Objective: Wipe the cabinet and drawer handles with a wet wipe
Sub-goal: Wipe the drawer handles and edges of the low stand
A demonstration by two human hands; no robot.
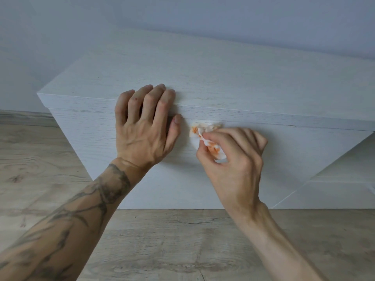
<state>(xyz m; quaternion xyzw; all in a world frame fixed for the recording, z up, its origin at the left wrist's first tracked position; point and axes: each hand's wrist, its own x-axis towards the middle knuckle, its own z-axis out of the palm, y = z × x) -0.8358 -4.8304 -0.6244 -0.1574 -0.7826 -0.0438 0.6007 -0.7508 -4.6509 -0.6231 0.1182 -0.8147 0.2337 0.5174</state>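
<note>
A low white cabinet [182, 67] with a faint wood grain fills the middle of the frame, and the person is bent over it, so its top and its front panel [97, 138] both show.

The left hand [145, 126] lies spread at the centre of the frame. Its four fingers are draped over the front edge of the top, and its thumb rests against the front panel just below that edge. It holds nothing. Its forearm [71, 216], which carries dark tattoo work, runs down to the lower left corner.

Just to its right, the right hand [233, 159] has its fingers curled and pinches the wet wipe [216, 151] between thumb and fingertips. The wipe is white, crumpled and bunched, with orange-brown smears on both of the folds that stick out of the grip. It is pressed against the handle [193, 142], a small round white knob on the front panel just under the top's edge. Only the lower left curve of the knob shows (the wipe and the thumb cover the rest). The two hands are near each other but apart, with the left thumb close to the upper fold of the wipe.

A grey-brown wood-look floor [162, 240] spreads across the lower frame, and a pale bluish wall [182, 17] fills the top.
</note>
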